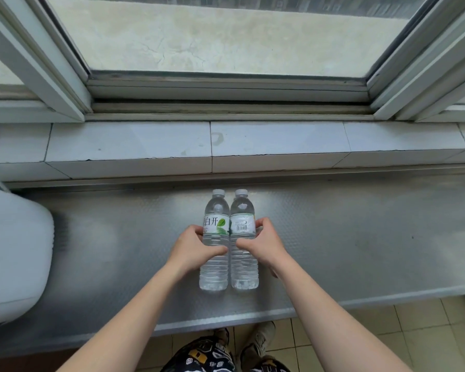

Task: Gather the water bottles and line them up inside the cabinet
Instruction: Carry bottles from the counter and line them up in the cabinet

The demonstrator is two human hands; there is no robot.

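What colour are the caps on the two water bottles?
White, on both clear plastic water bottles' caps, best seen in the head view.

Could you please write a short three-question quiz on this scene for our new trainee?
1. True or false: the left hand and the right hand each grip one bottle.
2. Which bottle shows a barcode? A) left bottle B) right bottle
3. Fill in: both bottles stand upright on the metal ____ below the window sill.

Key: 1 true; 2 B; 3 counter.
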